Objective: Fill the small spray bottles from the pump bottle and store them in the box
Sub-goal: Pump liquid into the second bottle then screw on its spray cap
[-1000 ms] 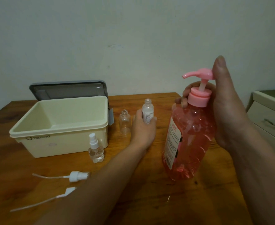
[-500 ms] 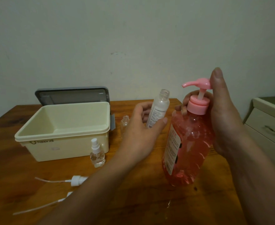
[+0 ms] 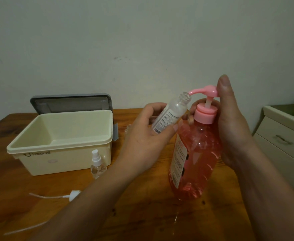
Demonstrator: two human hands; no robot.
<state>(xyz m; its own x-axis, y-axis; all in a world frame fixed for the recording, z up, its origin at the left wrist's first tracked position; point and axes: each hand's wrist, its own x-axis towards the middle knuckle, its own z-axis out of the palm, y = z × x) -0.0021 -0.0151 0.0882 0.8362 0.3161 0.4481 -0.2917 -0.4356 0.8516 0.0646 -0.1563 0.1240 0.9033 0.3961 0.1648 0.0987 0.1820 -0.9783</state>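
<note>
My left hand (image 3: 148, 136) grips a small clear spray bottle (image 3: 172, 113) without its cap, tilted so its open mouth sits right under the pink spout. My right hand (image 3: 233, 129) wraps the neck of the big pink pump bottle (image 3: 194, 153), thumb up beside the pump head (image 3: 207, 90). The cream box (image 3: 59, 143) stands open at the left, its grey lid (image 3: 71, 102) leaning behind it. A capped small spray bottle (image 3: 97, 164) stands in front of the box. Another small bottle (image 3: 128, 128) is mostly hidden behind my left hand.
Two loose white spray heads with long dip tubes lie on the wooden table, one (image 3: 72, 195) near my left forearm, the other's tube (image 3: 24, 229) near the front edge. A cream drawer cabinet (image 3: 281, 136) stands at the right. A wall runs behind the table.
My left hand lifted the uncapped bottle off the table and carried it up and right to the pump spout, tilting it. My right hand stayed on the pump bottle.
</note>
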